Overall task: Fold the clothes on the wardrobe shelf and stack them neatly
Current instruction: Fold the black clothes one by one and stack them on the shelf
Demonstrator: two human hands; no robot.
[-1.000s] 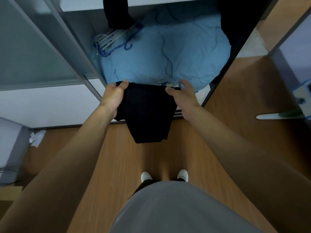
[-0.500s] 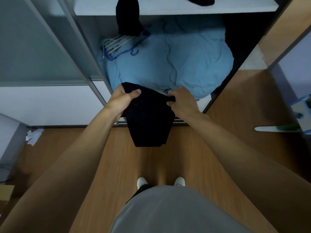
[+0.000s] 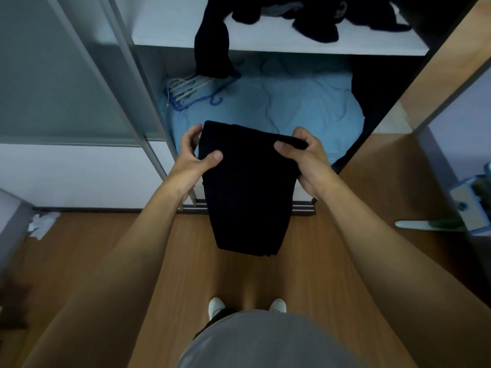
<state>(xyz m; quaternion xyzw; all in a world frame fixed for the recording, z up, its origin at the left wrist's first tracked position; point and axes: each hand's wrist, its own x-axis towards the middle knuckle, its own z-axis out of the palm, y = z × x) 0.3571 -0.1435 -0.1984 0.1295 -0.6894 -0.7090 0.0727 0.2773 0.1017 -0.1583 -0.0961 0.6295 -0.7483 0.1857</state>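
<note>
in the open wardrobe, more of the white shelf (image 3: 265, 42) and its loose dark clothes (image 3: 318, 25) is seen than half a second ago. the folded black garment (image 3: 249, 197) is held wider now, before the blue bedding (image 3: 305, 107), its long axis hanging toward the floor (image 3: 172, 248). its top corners are pinched by the curled fingers of the left hand (image 3: 195, 159) and right hand (image 3: 308, 160); open air lies below.

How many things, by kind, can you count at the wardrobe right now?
Folded black garment, in left hand and right hand: 1
Dark garment draped over shelf edge: 1
Dark heap on shelf, pieces inseparable: 1
Blue quilt: 1
Hanger bundle: 1
Total: 5
</note>
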